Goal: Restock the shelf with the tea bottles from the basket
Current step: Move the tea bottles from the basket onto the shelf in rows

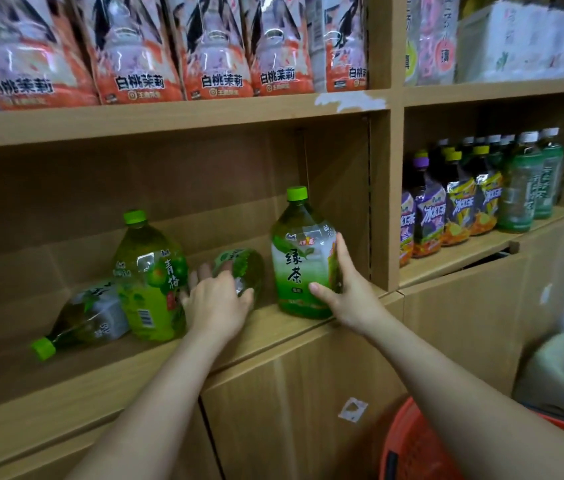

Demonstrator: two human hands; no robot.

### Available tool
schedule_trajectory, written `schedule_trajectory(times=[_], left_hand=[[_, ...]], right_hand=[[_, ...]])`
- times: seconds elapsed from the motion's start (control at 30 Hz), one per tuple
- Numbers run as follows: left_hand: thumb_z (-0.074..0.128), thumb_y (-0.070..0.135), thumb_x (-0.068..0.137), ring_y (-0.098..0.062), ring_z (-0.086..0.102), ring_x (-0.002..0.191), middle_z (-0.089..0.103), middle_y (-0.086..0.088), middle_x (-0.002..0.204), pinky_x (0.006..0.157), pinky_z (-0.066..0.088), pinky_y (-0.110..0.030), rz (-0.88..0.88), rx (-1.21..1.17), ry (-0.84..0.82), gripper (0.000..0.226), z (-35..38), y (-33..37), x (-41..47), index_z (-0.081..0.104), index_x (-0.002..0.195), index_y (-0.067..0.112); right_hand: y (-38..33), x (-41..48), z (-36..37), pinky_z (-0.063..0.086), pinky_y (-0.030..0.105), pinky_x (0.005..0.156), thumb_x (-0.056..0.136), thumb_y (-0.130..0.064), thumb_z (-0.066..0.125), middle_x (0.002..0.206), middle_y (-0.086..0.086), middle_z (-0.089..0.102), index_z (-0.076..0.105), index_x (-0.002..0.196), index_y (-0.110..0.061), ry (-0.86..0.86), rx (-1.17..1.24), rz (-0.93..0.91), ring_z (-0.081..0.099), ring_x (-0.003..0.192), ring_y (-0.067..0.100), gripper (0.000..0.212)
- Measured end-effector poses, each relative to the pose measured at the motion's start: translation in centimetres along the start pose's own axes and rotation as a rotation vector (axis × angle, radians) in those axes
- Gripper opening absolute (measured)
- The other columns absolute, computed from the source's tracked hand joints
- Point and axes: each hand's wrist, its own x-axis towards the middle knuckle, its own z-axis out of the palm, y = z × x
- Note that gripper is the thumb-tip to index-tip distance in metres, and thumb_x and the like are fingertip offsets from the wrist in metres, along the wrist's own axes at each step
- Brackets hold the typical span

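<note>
**Operator:** Two bottles under my hands, both on the shelf, mid-frame?

**Spotter:** Yes. Your right hand wraps the upright green-tea bottle low on its label. Your left hand curls round the toppled bottle beside it.

**Operator:** Full, so heavy, I'd guess (slick plastic too). I'd grip the body, not the cap.

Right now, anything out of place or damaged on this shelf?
Two tea bottles lie on their sides: the left bottle, cap toward the shelf front, and the middle bottle, gripped by the left hand. The upright bottle in the right hand looks fine. The upper shelf edge has a chipped patch.
</note>
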Motion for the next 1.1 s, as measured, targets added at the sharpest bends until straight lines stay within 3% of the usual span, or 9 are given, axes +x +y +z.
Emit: schedule_trajectory(times=[0.13, 0.2, 0.27, 0.37, 0.57, 0.8, 0.87, 0.97, 1.1], left_hand=[[0.058, 0.02, 0.087, -0.022, 0.043, 0.121, 0.046, -0.006, 0.133, 0.103, 0.036, -0.033, 0.268, -0.468, 0.145, 0.055, -0.3, 2.5, -3.8, 0.042, 0.139, 0.021], [0.059, 0.012, 0.083, -0.014, 0.049, 0.114, 0.049, 0.0, 0.126, 0.098, 0.04, -0.026, 0.416, -0.574, 0.186, 0.048, 0.3, 4.7, -6.1, 0.053, 0.13, 0.02], [0.058, 0.012, 0.081, -0.012, 0.054, 0.105, 0.053, 0.004, 0.115, 0.091, 0.048, -0.031, 0.494, -0.685, 0.137, 0.037, 1.8, 7.0, -8.4, 0.064, 0.117, 0.019], [0.052, 0.015, 0.078, -0.012, 0.059, 0.095, 0.06, 0.004, 0.103, 0.084, 0.049, -0.028, 0.554, -0.804, -0.052, 0.031, 5.5, 10.8, -12.1, 0.069, 0.104, 0.018], [0.052, 0.0, 0.084, -0.018, 0.065, 0.096, 0.072, -0.001, 0.099, 0.087, 0.041, -0.023, 0.734, -0.649, -0.521, 0.03, 13.7, 19.0, -20.8, 0.071, 0.101, 0.016], [0.051, 0.026, 0.094, -0.022, 0.058, 0.112, 0.065, -0.002, 0.12, 0.093, 0.045, -0.033, 0.931, -0.349, -0.863, 0.029, 20.9, 27.5, -31.0, 0.062, 0.12, 0.019], [0.053, 0.038, 0.092, -0.03, 0.052, 0.117, 0.057, -0.011, 0.127, 0.096, 0.043, -0.037, 0.893, -0.211, -0.923, 0.048, 23.4, 29.3, -33.9, 0.049, 0.133, 0.014], [0.06, 0.053, 0.084, -0.039, 0.044, 0.125, 0.04, -0.021, 0.141, 0.1, 0.041, -0.043, 0.62, -0.114, -1.061, 0.087, 26.9, 31.7, -37.1, 0.018, 0.147, 0.01], [0.077, 0.04, 0.074, -0.04, 0.04, 0.131, 0.022, -0.025, 0.151, 0.104, 0.037, -0.045, 0.287, -0.165, -1.206, 0.119, 29.9, 32.4, -39.2, -0.014, 0.149, 0.026]], right_hand=[[0.8, -1.8, -1.6, 0.028, 0.024, 0.111, 0.09, 0.003, 0.054, 0.146, 0.003, 0.043, 0.013, 0.151, -0.023, -0.024, -0.004, 0.046, 0.035, 0.139, 0.013, 0.078], [1.1, -4.1, -3.6, 0.037, 0.015, 0.097, 0.088, 0.006, 0.055, 0.132, 0.007, 0.057, 0.025, 0.148, -0.02, 0.083, 0.055, 0.042, 0.051, 0.123, 0.008, 0.072], [1.6, -7.3, -6.7, 0.046, 0.019, 0.082, 0.087, 0.008, 0.055, 0.111, 0.009, 0.067, 0.045, 0.134, -0.021, 0.194, 0.137, 0.063, 0.061, 0.096, 0.009, 0.056], [3.4, -13.5, -12.0, 0.049, 0.025, 0.069, 0.09, 0.005, 0.053, 0.095, 0.008, 0.069, 0.059, 0.109, -0.024, 0.229, 0.104, 0.174, 0.063, 0.082, 0.018, 0.035], [11.5, -26.4, -21.0, 0.05, 0.032, 0.073, 0.085, -0.001, 0.062, 0.092, 0.01, 0.068, 0.058, 0.116, -0.02, 0.321, -0.297, 0.507, 0.06, 0.073, 0.017, 0.036], [18.4, -34.7, -25.6, 0.043, 0.03, 0.093, 0.085, -0.017, 0.064, 0.119, 0.013, 0.063, 0.043, 0.138, -0.016, 0.168, -0.546, 0.815, 0.06, 0.109, 0.028, 0.057], [19.8, -36.5, -25.3, 0.042, 0.03, 0.093, 0.086, -0.017, 0.06, 0.127, 0.016, 0.059, 0.034, 0.143, -0.015, 0.076, -0.614, 0.866, 0.056, 0.116, 0.03, 0.062], [21.3, -38.6, -24.0, 0.041, 0.037, 0.1, 0.087, -0.019, 0.053, 0.14, 0.018, 0.045, 0.023, 0.148, -0.017, -0.042, -0.71, 0.887, 0.047, 0.126, 0.034, 0.068], [22.6, -38.8, -23.5, 0.043, 0.046, 0.101, 0.088, -0.019, 0.051, 0.142, 0.018, 0.038, 0.016, 0.148, -0.022, -0.144, -0.777, 0.88, 0.047, 0.124, 0.038, 0.07]])
